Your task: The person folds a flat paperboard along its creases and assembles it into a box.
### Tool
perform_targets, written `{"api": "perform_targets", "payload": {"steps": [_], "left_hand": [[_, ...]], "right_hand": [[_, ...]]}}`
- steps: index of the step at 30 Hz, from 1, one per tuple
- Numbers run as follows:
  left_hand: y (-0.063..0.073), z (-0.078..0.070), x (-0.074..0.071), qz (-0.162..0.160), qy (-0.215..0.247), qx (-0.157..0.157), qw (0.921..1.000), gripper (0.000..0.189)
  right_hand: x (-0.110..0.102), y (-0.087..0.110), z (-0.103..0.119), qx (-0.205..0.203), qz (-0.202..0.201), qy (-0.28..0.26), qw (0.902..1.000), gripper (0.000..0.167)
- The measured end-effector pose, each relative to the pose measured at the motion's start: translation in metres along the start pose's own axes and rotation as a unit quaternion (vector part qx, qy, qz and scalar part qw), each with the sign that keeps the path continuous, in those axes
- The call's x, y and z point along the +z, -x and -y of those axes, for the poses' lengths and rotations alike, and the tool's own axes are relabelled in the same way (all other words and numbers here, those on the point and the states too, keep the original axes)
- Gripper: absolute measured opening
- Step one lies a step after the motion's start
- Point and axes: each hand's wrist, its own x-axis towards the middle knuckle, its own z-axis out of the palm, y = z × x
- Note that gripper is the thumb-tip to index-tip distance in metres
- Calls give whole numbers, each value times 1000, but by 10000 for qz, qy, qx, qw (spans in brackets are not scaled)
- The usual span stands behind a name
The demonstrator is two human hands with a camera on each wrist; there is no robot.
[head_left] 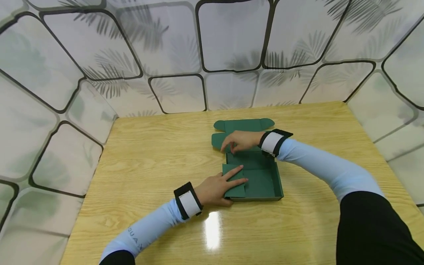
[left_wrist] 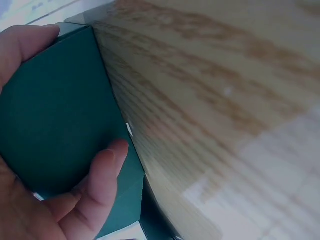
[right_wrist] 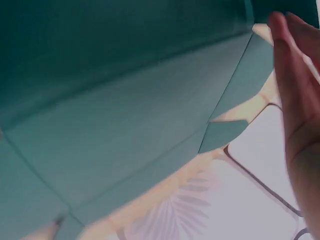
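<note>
"Head view, items left to right. What heads the list?"

"Sleeve [head_left: 149,224], light blue, dark lettering, on my left forearm. Then one wrist strap [head_left: 188,202], black with a white panel."

"Next lot?"

"My left fingers [head_left: 237,182], outstretched and spread, resting on the side flap [head_left: 236,192], green, at the left end of the box; thumb low, by the near left corner. In the left wrist view they show in front of a plain green panel."

"The box itself?"

"Box [head_left: 261,184], one, green card, uncovered, inner floor and right wall in sight. Location: on the worktop [head_left: 159,154], pale wood grain, between my two arms. Attached: lid [head_left: 245,126], green, laid back beyond the box towards the far edge, rounded tabs at its ends."

"And your right fingers?"

"My right fingers [head_left: 227,142], loosely bent downwards, over the left part of the lid, nothing visible between them. Whether the tips touch the card, I cannot tell."

"Remaining entries?"

"Second strap [head_left: 273,142], black and white; second light-blue sleeve [head_left: 324,165]; black upper sleeve [head_left: 371,224], at far right."
</note>
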Motion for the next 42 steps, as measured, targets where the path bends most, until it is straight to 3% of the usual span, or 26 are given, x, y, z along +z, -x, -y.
{"api": "perform_targets", "payload": {"steps": [3, 5, 10, 14, 18, 21, 24, 31, 35, 38, 42], "left_hand": [[0, -1, 0, -16, -39, -27, 10000, 78], [0, -2, 0, -72, -82, -58, 9999, 77], [1, -2, 3, -382, -274, 5, 9989, 78], [2, 0, 4, -464, -431, 29, 9980, 83], [4, 1, 3, -523, -437, -11, 9977, 91], [6, 2, 3, -613, -361, -112, 9974, 93], [7, 3, 5, -728, -366, -263, 9963, 90], [10, 1, 9, -870, -416, -594, 9936, 84], [10, 1, 9, -910, -296, -777, 9924, 83], [10, 3, 8, -908, -218, -827, 9922, 83], [12, 7, 9, -884, -151, -735, 9933, 83]], "right_hand": [[-3, -5, -2, 105, 155, 877, 9960, 33], [-10, -3, -3, 169, 140, 969, 9951, 31], [-41, 34, -4, 748, -243, -109, 9968, 28], [-41, 86, -7, 1464, -227, -513, 9876, 58], [-4, 129, -5, 1852, -526, -745, 9785, 100], [31, 147, -3, 1770, -812, -965, 9761, 123], [58, 151, -5, 1501, -1167, -1102, 9755, 131], [93, 151, -9, 640, -1682, -1722, 9685, 150], [103, 150, -6, 262, -2096, -1054, 9717, 146], [106, 148, -5, 257, -2497, -376, 9672, 136], [110, 147, -7, 99, -2693, -249, 9627, 128]]}}
